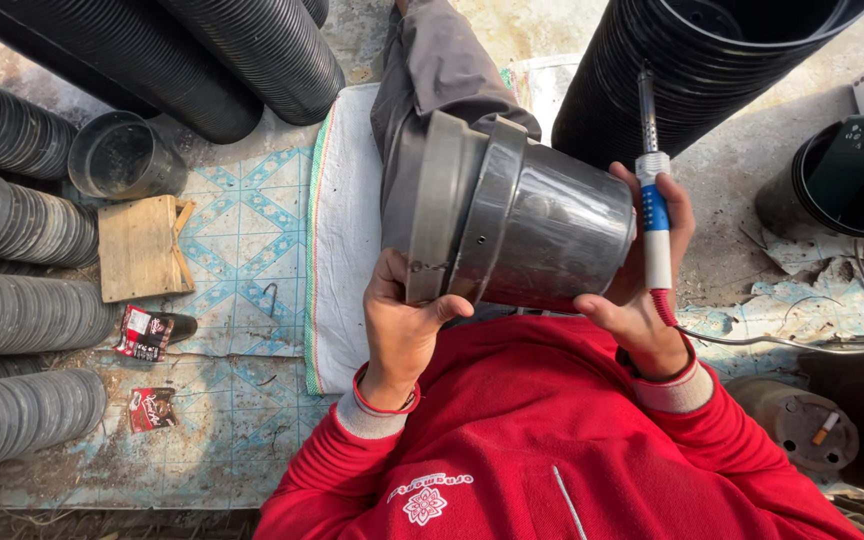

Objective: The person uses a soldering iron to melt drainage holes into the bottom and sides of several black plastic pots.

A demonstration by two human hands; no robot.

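The left hand (402, 325) reaches up, fingers gripping the rim of a grey plastic pot (512, 215) lying sideways. The right hand (647, 265) closes upright round a blue-and-white soldering iron (654, 190), apparently just beside the pot's base.

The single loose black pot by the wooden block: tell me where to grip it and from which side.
Grip the loose black pot by its rim, coming from above. Its open mouth faces up, so fingers can hook inside the wall; stacked pots crowd its left side, and the wooden block sits just below it.

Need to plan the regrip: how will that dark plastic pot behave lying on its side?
The dark tapered plastic pot looks thin-walled, so probably light and slightly flexible. Its glossy side may slip. Round and tapered, it would likely roll in a curve if set down sideways.
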